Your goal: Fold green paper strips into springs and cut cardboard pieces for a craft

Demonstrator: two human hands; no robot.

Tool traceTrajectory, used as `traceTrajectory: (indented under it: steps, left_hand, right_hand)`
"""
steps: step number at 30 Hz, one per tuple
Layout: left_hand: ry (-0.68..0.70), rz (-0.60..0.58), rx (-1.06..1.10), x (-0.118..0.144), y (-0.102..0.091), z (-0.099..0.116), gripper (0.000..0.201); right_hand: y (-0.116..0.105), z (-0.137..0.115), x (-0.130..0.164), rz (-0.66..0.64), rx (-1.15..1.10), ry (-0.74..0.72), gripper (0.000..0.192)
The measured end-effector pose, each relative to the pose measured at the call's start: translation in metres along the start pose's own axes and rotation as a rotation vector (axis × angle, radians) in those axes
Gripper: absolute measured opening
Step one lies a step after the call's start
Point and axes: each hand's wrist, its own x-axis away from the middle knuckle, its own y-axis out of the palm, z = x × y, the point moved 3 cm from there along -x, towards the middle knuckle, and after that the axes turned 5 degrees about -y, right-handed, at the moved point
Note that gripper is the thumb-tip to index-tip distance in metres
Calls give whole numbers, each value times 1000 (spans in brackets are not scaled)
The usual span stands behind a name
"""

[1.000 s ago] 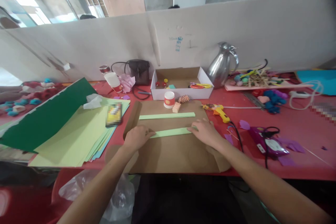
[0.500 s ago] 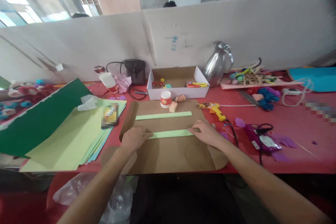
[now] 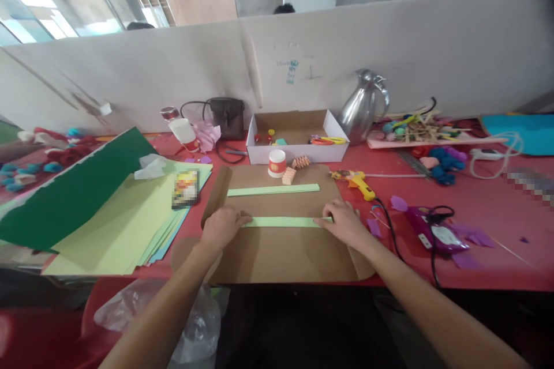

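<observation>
A narrow light-green paper strip (image 3: 281,222) lies across a sheet of brown cardboard (image 3: 277,256). My left hand (image 3: 223,226) pinches its left end between thumb and fingers. At the right end, my right hand (image 3: 343,222) has its fingertips closed on the paper, with the thumb along the near edge. A second green strip (image 3: 273,189) rests farther back on the cardboard, roughly parallel. Behind it stand a red-and-white paper cup (image 3: 277,164) and two small pleated peach paper pieces (image 3: 289,176).
A yellow glue gun (image 3: 361,184) with its cord lies right of the cardboard. Coloured paper sheets (image 3: 99,228) are stacked at left. At the back are an open box (image 3: 298,153), a steel jug (image 3: 360,106) and a dark bag (image 3: 228,118). A purple packet (image 3: 435,230) sits at right.
My right hand has shifted slightly right along the strip, and the strip now lies more level. My left hand stays at its end. The whole view has shifted a little.
</observation>
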Motion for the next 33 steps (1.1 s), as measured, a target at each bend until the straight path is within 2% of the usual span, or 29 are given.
traceTrajectory:
  steps: [4, 7, 12, 15, 19, 22, 24, 28, 33]
  left_hand:
    - [137, 107, 126, 2, 4, -11, 15]
    - [129, 153, 135, 3, 7, -23, 5]
    - [196, 299, 58, 7, 15, -29, 6]
    - [229, 329, 37, 10, 19, -28, 7]
    - [242, 267, 219, 13, 17, -32, 8]
    - [274, 167, 409, 15, 11, -35, 13]
    - [239, 121, 521, 16, 7, -37, 18]
    - [101, 50, 605, 17, 4, -41, 20]
    - [187, -23, 640, 19, 1, -36, 19]
  right_hand:
    - [0, -3, 3, 33, 18, -41, 16]
    - [1, -8, 5, 43, 37, -66, 14]
    - [-1, -16, 10, 42, 135, -148, 13]
    - [-1, -18, 13, -8, 111, -141, 9]
    - [-4, -14, 13, -35, -78, -98, 11]
    - [-7, -11, 12, -30, -272, -121, 16]
    - [-9, -9, 10, -42, -360, -146, 19]
    - [-13, -5, 9, -80, -402, -133, 22]
    - [-20, -5, 13, 4, -387, -204, 24]
